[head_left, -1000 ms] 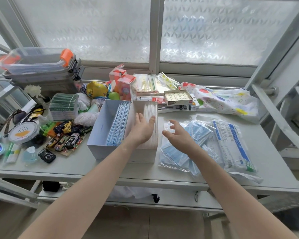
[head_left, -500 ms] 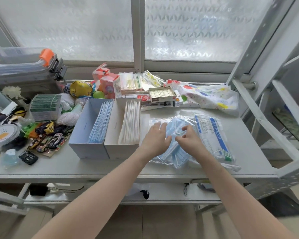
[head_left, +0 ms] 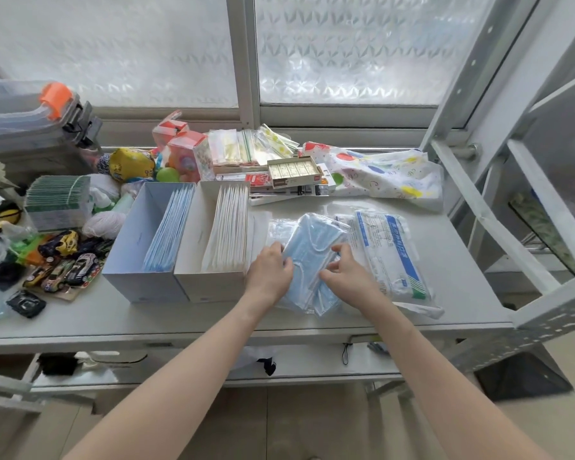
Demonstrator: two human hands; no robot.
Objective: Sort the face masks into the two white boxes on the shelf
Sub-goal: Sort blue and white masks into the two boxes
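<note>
- Both hands on blue masks [head_left: 307, 257], right of boxes [head_left: 180, 247].
- L hand [head_left: 270, 270] fingers curled on stack's left edge; R hand [head_left: 344, 277] pinches right edge.
- Likely light, floppy, slippery w/ plastic: grip both edges.

A household storage corner by a window

We take this for a home: the grey metal shelf [head_left: 312, 322] stands against a frosted patterned window [head_left: 346, 48] and is crowded with family odds and ends, such as toy cars [head_left: 63, 267], a clear storage bin with an orange latch [head_left: 30, 107], a spotted plastic bag [head_left: 379, 174] and zip bags [head_left: 246, 147], above a tiled floor [head_left: 296, 423].
</note>
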